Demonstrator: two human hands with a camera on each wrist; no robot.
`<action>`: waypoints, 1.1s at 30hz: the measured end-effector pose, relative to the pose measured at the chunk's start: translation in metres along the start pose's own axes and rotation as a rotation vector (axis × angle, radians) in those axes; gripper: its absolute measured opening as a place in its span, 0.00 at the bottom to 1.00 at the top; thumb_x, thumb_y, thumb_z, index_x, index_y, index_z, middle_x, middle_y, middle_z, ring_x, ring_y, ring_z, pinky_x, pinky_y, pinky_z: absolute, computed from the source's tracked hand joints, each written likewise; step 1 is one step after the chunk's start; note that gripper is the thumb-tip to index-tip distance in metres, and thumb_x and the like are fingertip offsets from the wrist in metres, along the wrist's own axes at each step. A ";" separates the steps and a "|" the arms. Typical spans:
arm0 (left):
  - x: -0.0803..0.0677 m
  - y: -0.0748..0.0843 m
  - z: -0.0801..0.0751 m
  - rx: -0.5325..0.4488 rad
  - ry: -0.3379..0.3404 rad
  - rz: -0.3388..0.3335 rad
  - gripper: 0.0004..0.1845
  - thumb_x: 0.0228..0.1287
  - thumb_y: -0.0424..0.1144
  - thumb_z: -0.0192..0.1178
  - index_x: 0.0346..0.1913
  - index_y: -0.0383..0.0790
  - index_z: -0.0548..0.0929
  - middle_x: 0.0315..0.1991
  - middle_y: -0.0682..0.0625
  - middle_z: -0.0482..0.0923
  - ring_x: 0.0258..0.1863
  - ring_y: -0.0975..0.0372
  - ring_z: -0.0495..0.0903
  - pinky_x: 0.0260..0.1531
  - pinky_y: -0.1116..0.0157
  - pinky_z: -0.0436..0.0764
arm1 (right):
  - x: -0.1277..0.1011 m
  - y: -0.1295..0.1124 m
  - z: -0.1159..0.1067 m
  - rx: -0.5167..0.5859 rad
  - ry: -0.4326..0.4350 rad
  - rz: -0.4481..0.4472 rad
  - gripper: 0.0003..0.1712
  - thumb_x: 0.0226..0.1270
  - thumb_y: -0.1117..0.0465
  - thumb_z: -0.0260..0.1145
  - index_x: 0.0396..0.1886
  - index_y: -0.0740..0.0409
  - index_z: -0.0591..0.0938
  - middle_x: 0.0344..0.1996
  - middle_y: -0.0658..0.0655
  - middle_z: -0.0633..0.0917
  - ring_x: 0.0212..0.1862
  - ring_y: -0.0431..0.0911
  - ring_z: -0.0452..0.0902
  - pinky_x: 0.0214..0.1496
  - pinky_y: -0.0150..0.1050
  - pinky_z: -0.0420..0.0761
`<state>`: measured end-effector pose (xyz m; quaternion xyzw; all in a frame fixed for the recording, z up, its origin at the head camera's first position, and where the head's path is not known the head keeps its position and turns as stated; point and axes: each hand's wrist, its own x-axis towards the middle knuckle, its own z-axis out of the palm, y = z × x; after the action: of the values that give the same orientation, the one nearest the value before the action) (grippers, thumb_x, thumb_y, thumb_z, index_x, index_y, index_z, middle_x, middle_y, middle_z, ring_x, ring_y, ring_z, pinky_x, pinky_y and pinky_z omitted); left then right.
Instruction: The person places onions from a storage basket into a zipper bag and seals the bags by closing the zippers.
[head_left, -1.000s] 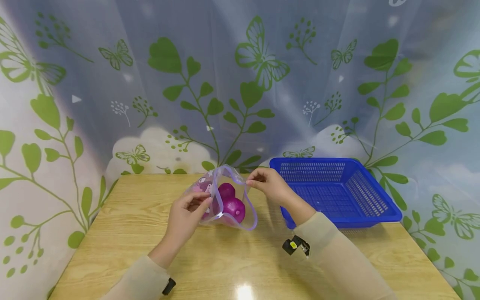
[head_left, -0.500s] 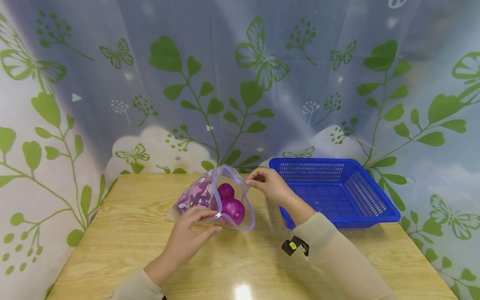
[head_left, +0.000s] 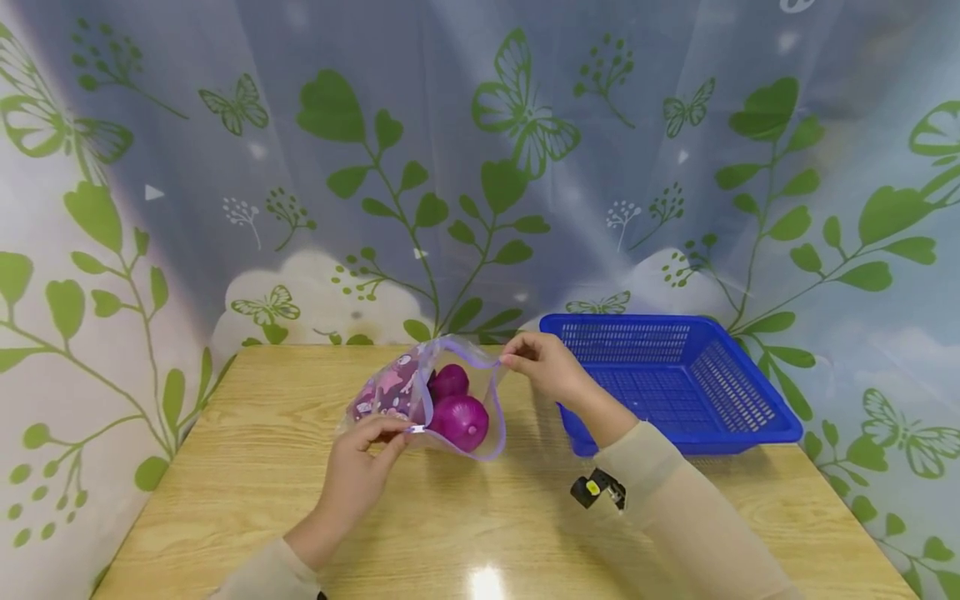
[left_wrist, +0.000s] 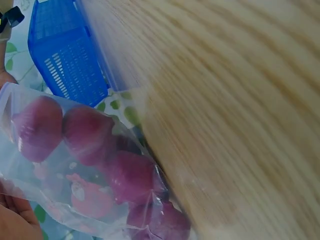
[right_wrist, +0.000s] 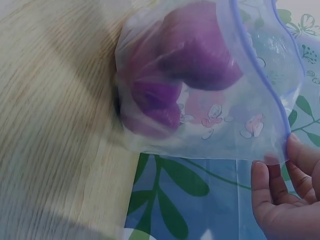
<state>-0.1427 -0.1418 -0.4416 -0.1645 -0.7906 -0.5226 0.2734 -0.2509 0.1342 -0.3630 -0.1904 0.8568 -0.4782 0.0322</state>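
Observation:
A clear zip bag with a purple rim lies on the wooden table, its mouth gaping toward me. Several purple onions sit inside it, also visible as onions through the plastic and onions in the right wrist view. My left hand pinches the near end of the bag's rim at its slider. My right hand pinches the far end of the rim, pulling it toward the basket; its fingers show below the bag's corner.
A blue plastic basket stands at the table's right, close to my right forearm; the same basket shows in the left wrist view. A curtain with green leaves hangs behind the table.
My left hand has slid from the bag's side down to the near end of the rim and now pinches it. The right hand shifted slightly right, stretching the mouth.

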 end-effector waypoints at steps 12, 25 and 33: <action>0.010 -0.007 -0.020 -0.003 0.061 -0.123 0.04 0.59 0.26 0.70 0.37 0.36 0.88 0.34 0.47 0.86 0.32 0.67 0.79 0.33 0.73 0.81 | 0.002 0.006 -0.011 0.073 0.026 0.031 0.07 0.74 0.61 0.64 0.42 0.62 0.82 0.39 0.56 0.83 0.43 0.50 0.77 0.47 0.43 0.78; 0.025 -0.020 -0.038 -0.037 0.065 -0.310 0.05 0.66 0.33 0.67 0.39 0.32 0.86 0.34 0.43 0.84 0.28 0.65 0.75 0.25 0.74 0.76 | 0.000 0.014 -0.024 0.085 0.015 0.042 0.09 0.75 0.59 0.62 0.43 0.62 0.80 0.43 0.61 0.82 0.45 0.54 0.75 0.48 0.47 0.76; 0.036 -0.021 -0.046 -0.033 0.087 -0.325 0.06 0.67 0.33 0.66 0.39 0.31 0.85 0.34 0.42 0.85 0.27 0.66 0.75 0.25 0.74 0.76 | 0.001 0.014 -0.032 0.123 0.030 0.013 0.09 0.76 0.62 0.60 0.43 0.66 0.79 0.37 0.55 0.80 0.41 0.49 0.74 0.51 0.51 0.77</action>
<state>-0.1707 -0.1928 -0.4209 -0.0163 -0.7857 -0.5793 0.2167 -0.2638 0.1658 -0.3573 -0.1754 0.8272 -0.5327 0.0339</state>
